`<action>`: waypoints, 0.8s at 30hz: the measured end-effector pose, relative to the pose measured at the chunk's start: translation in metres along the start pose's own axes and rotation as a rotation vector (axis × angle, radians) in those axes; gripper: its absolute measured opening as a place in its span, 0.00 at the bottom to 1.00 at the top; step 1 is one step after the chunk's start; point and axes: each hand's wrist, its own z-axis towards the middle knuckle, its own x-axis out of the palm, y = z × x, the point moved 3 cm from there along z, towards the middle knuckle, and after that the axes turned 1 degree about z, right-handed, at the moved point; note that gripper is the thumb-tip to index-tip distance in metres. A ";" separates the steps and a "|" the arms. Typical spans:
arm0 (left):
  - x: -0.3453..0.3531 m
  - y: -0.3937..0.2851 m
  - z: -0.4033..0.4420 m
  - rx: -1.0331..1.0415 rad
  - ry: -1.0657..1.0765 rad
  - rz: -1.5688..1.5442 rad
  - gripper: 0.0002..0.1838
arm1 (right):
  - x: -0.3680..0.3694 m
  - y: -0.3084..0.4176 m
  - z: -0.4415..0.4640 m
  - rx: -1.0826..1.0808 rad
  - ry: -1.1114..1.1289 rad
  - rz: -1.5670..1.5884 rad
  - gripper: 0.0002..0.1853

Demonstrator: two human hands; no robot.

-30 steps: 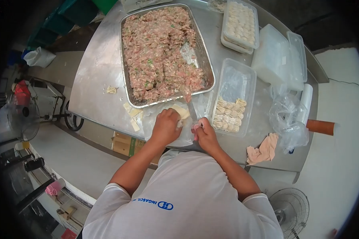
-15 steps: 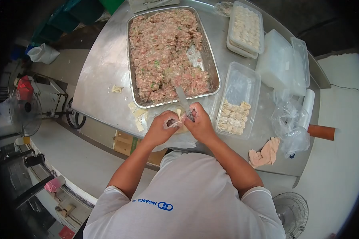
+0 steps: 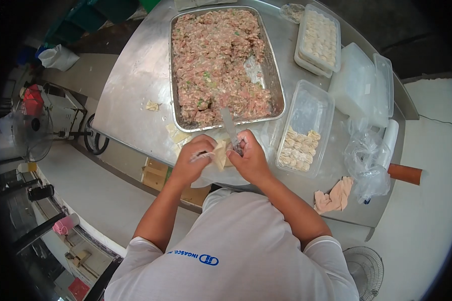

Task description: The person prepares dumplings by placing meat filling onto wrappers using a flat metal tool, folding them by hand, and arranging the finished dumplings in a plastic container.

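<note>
My left hand [image 3: 192,159] is closed on a pale dumpling wrapper [image 3: 220,155], its thumb and fingers pinching the edge. In my right hand [image 3: 250,159] is a flat metal spatula [image 3: 229,123], its blade pointing away from me over the near rim of a metal tray [image 3: 174,100]. Ground meat filling [image 3: 213,60] flecked with green fills most of that tray. More wrappers [image 3: 177,135] lie on the table beyond my left hand. To the right of my right hand, a clear plastic container [image 3: 306,100] holds rows of folded dumplings [image 3: 299,149] at its near end.
Stacked containers of dumplings [image 3: 319,37] stand at the back right, beside clear empty containers [image 3: 354,83]. Plastic bags [image 3: 364,155], a roll with a brown core [image 3: 405,174] and a pinkish cloth [image 3: 334,195] lie at the right. A wrapper scrap [image 3: 152,106] sits left of the tray.
My left hand has moved slightly left, away from my right hand, and the wrapper now shows spread between them. The spatula stays in my right hand. The view has shifted slightly.
</note>
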 end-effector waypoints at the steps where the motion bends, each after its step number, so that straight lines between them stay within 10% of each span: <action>1: -0.007 0.015 -0.004 -0.004 -0.063 -0.127 0.07 | -0.002 -0.003 0.000 0.016 -0.045 -0.028 0.15; 6: -0.013 0.008 -0.008 -0.084 -0.210 -0.946 0.06 | -0.015 -0.004 -0.005 0.055 -0.101 -0.102 0.14; 14: 0.007 0.032 -0.002 0.000 -0.028 -0.684 0.07 | -0.006 0.016 -0.004 0.063 -0.006 0.220 0.16; 19: 0.036 0.004 0.007 -0.372 -0.380 -0.813 0.11 | -0.004 0.004 -0.001 0.012 -0.019 0.165 0.16; 24: 0.005 0.035 -0.001 -0.310 -0.461 -0.821 0.14 | -0.013 -0.008 -0.009 0.112 -0.048 0.066 0.17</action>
